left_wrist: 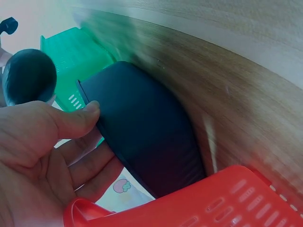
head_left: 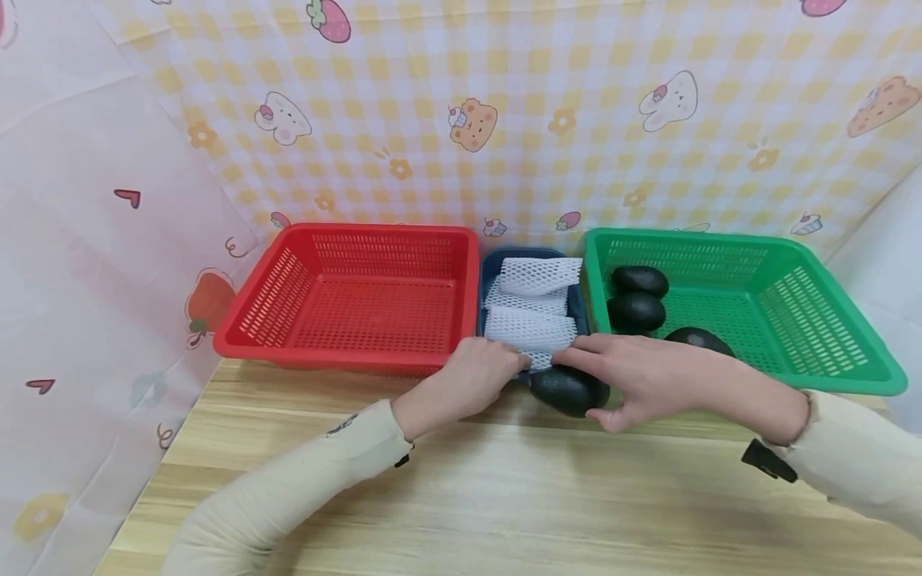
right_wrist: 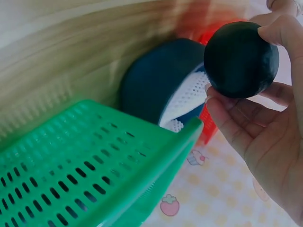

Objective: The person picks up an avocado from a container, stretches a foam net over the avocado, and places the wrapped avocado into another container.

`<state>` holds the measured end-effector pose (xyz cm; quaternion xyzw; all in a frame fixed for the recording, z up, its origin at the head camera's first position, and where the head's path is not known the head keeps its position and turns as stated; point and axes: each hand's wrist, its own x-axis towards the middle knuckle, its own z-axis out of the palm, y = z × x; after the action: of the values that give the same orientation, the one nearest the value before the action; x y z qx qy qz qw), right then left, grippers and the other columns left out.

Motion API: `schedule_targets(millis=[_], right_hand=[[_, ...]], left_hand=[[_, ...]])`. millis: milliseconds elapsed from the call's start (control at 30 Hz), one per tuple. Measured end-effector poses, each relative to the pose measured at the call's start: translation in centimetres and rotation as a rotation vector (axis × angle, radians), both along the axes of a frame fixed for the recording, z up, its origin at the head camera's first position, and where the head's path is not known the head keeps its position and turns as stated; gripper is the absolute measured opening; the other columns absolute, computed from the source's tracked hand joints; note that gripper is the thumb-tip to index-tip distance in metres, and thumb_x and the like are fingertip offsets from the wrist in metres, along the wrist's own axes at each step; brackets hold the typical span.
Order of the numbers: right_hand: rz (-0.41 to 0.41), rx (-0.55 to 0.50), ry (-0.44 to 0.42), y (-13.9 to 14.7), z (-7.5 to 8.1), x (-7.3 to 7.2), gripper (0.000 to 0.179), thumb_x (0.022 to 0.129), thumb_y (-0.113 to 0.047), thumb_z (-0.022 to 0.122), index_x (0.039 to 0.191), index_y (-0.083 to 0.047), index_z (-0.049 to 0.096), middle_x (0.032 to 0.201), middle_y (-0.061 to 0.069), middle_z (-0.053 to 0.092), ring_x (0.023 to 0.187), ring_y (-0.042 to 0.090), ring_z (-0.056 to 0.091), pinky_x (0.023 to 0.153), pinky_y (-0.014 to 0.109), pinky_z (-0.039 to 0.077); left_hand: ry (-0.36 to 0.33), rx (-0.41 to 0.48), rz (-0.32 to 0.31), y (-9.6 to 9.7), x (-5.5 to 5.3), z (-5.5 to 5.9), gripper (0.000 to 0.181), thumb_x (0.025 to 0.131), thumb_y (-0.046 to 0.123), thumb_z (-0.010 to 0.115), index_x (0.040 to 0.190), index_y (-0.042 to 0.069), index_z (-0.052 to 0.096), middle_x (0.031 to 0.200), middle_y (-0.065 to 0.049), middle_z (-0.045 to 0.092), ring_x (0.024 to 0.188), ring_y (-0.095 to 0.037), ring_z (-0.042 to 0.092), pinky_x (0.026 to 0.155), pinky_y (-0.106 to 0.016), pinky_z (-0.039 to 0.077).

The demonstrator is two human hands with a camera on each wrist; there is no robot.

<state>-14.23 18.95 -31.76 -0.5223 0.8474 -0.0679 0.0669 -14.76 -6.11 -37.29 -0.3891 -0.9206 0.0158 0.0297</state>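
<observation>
A dark, smooth avocado is in my right hand, above the table just in front of the small blue basket. In the right wrist view, thumb and fingers grip the avocado from the side. My left hand is at the basket's front edge. The left wrist view shows its thumb on the rim of the blue basket, with the other fingers behind that rim, their tips hidden. Several white foam net sleeves lie in the blue basket.
A red basket stands on the left, its inner floor visible. To the right, a green basket holds several more avocados, partly hidden by my right arm. A checked cloth hangs behind the baskets on the wooden table.
</observation>
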Motion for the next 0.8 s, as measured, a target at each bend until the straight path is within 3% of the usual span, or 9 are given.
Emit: schedule_targets(millis=[600, 800], right_hand=[[0.006, 0.083, -0.081, -0.6, -2.3, 0.7, 0.064, 0.088, -0.034, 0.079, 0.141, -0.005, 0.056, 0.129, 0.01, 0.062, 0.112, 0.024, 0.061, 0.09, 0.04, 0.055], [0.033, 0.105, -0.057, -0.7, -2.9, 0.8, 0.064, 0.091, -0.036, 0.077, 0.141, -0.003, 0.056, 0.125, 0.009, 0.063, 0.108, 0.022, 0.061, 0.087, 0.036, 0.055]], left_hand=[[-0.001, -0.033, 0.01, 0.2, 0.0, 0.1, 0.025, 0.088, 0.021, 0.081, 0.113, 0.021, 0.078, 0.084, 0.002, 0.07, 0.064, -0.014, 0.056, 0.055, -0.025, 0.047], [-0.006, -0.047, 0.012, 0.3, -0.1, 0.0, 0.026, 0.088, 0.021, 0.081, 0.113, 0.022, 0.078, 0.086, 0.002, 0.071, 0.065, -0.014, 0.058, 0.056, -0.027, 0.049]])
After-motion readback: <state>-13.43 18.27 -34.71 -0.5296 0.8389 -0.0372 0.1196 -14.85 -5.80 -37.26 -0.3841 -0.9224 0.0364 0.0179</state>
